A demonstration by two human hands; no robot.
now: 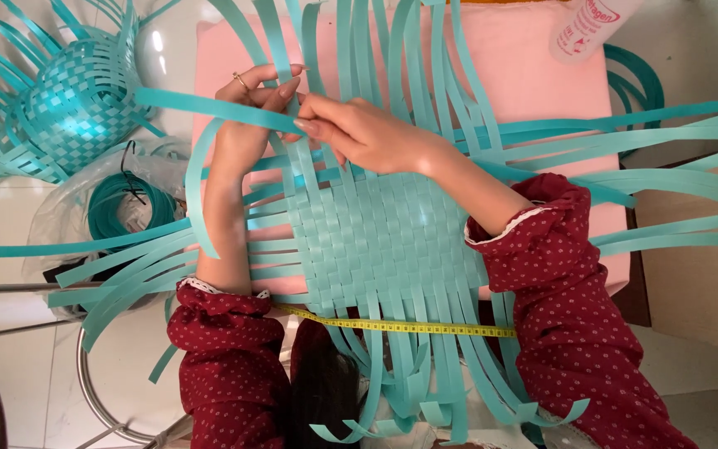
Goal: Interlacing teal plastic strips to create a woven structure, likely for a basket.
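Reaching up from the lower edge of the frame, both forearms in dark red dotted sleeves meet just above the centre, at the top edge of a flat woven mat (pixel 376 237) of teal plastic strips. The left hand (pixel 251 125) stands with its wrist bent, fingers pointing toward the upper right; a ring shows on one finger. Its grip is pressed together on a single teal strip (pixel 209 108) that runs from the fingertips toward the left of the frame and then curls downward. The right hand (pixel 359 133) comes in from the right, forearm slanting up and to the left, knuckles up, with thumb and fingers pinching that same strip right beside the left fingertips; the two hands touch.

The mat lies at the centre of the frame on a pink pad (pixel 533 66), with loose strip ends fanning out on every side. A yellow measuring tape (pixel 400 327) crosses the lower edge of the weave, between the two sleeves. At the upper left a half-made teal basket (pixel 76 104) rests on the white tabletop (pixel 176 50), with a coil of teal strip (pixel 122 208) in clear plastic wrap just below it. A white bottle (pixel 587 25) lies at the top right.
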